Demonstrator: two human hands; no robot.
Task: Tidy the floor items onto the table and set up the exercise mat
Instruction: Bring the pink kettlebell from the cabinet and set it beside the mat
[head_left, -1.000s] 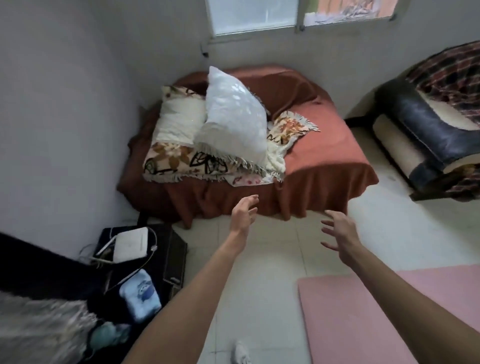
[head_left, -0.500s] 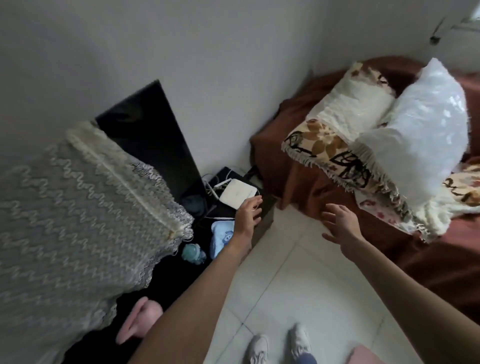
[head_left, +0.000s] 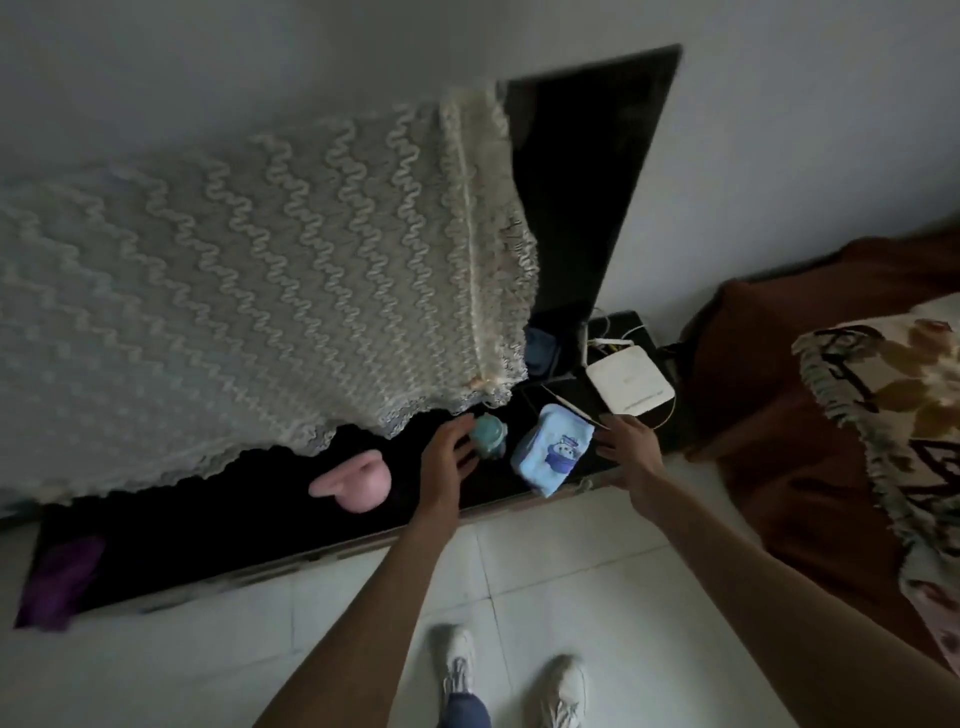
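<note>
Table (head_left: 291, 540): we log a low black surface along the wall, partly under a draped lace cloth (head_left: 249, 291).
Teal bottle (head_left: 488, 434): upright on the table, just beside our left fingertips; we cannot tell whether they touch.
Blue pouch (head_left: 553, 449): on the table between our two hands, printed with a cartoon figure; we can read no writing on it.
Pink item (head_left: 358, 480): on the table, left of our left hand; its kind is unclear.
White box (head_left: 628, 384): flat device with cables at the table's right end; its faint label is too small for us to read.
Left hand (head_left: 447, 462): fingers spread and relaxed, holding nothing.
Right hand (head_left: 631, 447): fingers spread, holding nothing, just right of the pouch.
Bed (head_left: 779, 374): rust-brown cover, at right.
Shoes (head_left: 511, 675): white, on the tiled floor.
Change: half a second ago our hands hung over the floor tiles; both now reach over the table edge, and the pillows have left view.
</note>
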